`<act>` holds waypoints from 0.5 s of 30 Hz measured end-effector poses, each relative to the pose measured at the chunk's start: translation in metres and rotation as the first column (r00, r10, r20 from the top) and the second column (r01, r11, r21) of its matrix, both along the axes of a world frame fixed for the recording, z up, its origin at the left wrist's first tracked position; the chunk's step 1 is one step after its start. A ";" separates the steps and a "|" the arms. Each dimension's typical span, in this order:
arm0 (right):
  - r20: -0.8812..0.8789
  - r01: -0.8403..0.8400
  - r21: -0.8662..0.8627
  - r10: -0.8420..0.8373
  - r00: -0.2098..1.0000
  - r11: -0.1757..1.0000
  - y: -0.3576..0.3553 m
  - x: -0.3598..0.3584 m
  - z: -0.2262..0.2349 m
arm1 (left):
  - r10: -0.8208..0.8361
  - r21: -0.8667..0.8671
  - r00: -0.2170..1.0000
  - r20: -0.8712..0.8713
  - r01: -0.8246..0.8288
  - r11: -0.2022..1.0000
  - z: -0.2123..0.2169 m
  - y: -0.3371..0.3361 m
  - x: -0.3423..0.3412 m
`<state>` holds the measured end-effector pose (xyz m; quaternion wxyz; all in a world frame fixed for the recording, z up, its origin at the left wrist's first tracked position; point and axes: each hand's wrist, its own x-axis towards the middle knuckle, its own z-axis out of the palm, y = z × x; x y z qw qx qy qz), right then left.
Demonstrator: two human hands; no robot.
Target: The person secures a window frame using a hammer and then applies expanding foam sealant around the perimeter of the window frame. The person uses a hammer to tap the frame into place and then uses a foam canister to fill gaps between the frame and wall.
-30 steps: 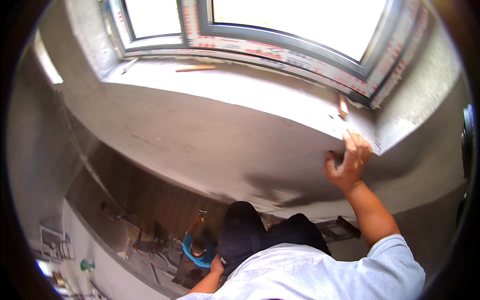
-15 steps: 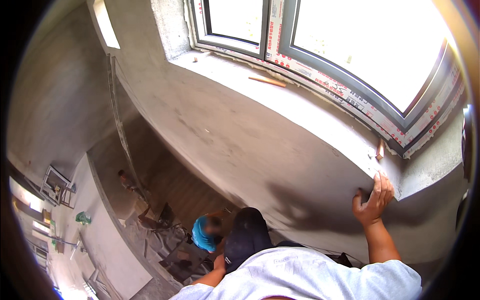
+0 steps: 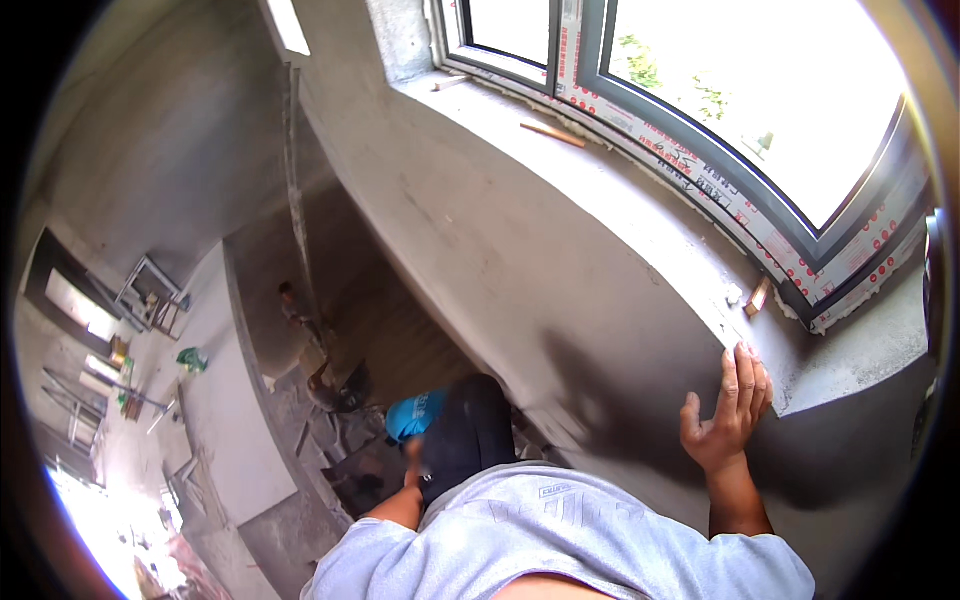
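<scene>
The right hand (image 3: pixel 728 410) was flat on the grey wall (image 3: pixel 520 270), just under the corner of the sill (image 3: pixel 640 210). Its fingers (image 3: pixel 742 375) were spread wide and held nothing. The left hand (image 3: pixel 412 452) was down low by a blue bucket (image 3: pixel 415 415), near dark trousers (image 3: pixel 468 432). I could not tell if it was open or holding something. A small wood block (image 3: pixel 758 296) sat on the sill close to the right hand, and a thin stick (image 3: pixel 552 134) lay further along, by the window (image 3: pixel 700 110). The person seemed to be leaning on the wall while reaching down. Next, the low hand would need a firm hold and a steady lift.
</scene>
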<state>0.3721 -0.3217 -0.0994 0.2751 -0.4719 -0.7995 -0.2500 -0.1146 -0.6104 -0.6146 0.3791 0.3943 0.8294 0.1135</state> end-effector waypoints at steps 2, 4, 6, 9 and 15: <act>-0.007 -0.024 -0.020 0.024 1.000 1.000 -0.001 -0.001 0.005 | 0.057 0.002 0.998 0.000 -0.057 0.998 0.009 -0.011 0.006; -0.060 -0.039 -0.037 0.037 0.998 0.999 -0.001 -0.006 0.009 | 0.120 0.012 0.993 -0.009 -0.120 0.993 0.017 -0.025 0.007; -0.100 -0.051 -0.057 0.045 0.994 0.997 -0.004 -0.009 0.013 | 0.183 0.021 0.983 -0.026 -0.183 0.983 0.022 -0.043 0.004; -0.143 -0.115 -0.077 0.103 0.984 0.990 -0.005 -0.003 0.014 | 0.303 0.041 0.951 -0.058 -0.301 0.953 0.032 -0.077 0.005; -0.537 -0.456 0.057 0.412 0.736 0.888 -0.010 0.000 0.008 | 0.606 0.146 0.788 -0.107 -0.591 0.793 0.048 -0.147 -0.008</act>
